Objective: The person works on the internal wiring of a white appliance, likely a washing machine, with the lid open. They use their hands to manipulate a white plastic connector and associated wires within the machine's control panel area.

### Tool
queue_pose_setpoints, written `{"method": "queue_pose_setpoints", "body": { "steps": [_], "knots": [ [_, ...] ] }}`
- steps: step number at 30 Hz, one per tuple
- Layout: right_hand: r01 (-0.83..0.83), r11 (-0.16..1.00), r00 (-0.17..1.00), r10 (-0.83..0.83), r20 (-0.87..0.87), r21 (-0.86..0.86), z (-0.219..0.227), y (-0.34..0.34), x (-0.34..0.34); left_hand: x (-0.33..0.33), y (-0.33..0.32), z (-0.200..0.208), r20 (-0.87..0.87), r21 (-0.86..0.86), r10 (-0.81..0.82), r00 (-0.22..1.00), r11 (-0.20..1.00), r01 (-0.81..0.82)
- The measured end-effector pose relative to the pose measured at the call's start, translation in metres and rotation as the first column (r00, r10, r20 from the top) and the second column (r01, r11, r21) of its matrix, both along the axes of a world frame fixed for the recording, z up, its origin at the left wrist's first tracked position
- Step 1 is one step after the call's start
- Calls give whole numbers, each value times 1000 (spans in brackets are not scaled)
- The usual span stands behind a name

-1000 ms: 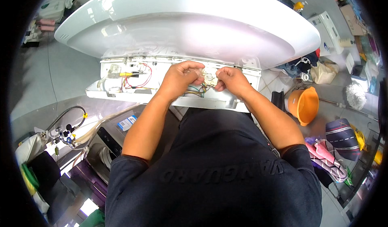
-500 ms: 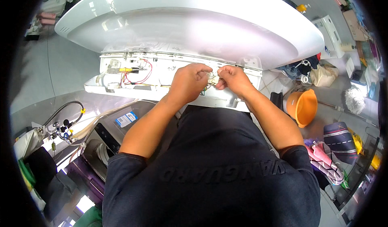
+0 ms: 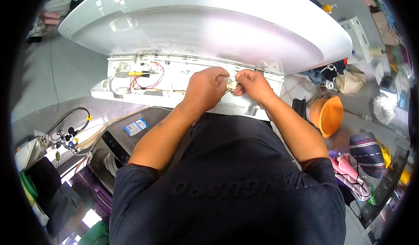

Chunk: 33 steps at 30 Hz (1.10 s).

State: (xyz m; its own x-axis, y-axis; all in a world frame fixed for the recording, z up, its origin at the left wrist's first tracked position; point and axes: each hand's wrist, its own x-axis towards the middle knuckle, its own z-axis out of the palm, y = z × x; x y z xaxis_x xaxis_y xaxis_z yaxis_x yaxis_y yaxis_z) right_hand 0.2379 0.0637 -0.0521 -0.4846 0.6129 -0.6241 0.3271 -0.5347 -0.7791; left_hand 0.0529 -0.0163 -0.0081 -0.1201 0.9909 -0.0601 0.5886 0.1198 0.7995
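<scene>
Both my hands are over the right half of a long, shallow white housing, whose big curved white cover is tilted up behind it. My left hand is closed, thumb and forefinger pinched together. Just to its right my right hand pinches too, fingers curled. Between the fingertips is a small pale piece, perhaps a wire connector; my fingers partly hide it. Thin red wires loop in the housing's left part. Beside them lies a yellow-and-black-handled tool that looks like a screwdriver.
A dark grey washing machine with a blue-and-white label is at my left. Left of it are a black hose and valve fittings. An orange tub stands on the right, near piled clothes and a pink cloth.
My hands stay almost in place, both still pinched around the pale piece. The left hand has shifted very slightly. The view has barely moved.
</scene>
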Motion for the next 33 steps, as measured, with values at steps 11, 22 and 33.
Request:
{"method": "queue_pose_setpoints", "body": {
  "steps": [11, 22, 33],
  "knots": [
    [8, 999, 1000, -9, -17, -31, 5, 0, 2, -21, -2, 12, 245, -160, 49, 968, 987, -10],
    [-4, 999, 1000, 3, -31, -35, 5, 1, 3, -31, -1, 3, 266, -149, -67, 962, 983, 109],
    [2, 1000, 999, -3, -50, -25, 1, 1, 5, -31, 13, 4, 24, -40, -268, 963, 962, 269]
  ]
}}
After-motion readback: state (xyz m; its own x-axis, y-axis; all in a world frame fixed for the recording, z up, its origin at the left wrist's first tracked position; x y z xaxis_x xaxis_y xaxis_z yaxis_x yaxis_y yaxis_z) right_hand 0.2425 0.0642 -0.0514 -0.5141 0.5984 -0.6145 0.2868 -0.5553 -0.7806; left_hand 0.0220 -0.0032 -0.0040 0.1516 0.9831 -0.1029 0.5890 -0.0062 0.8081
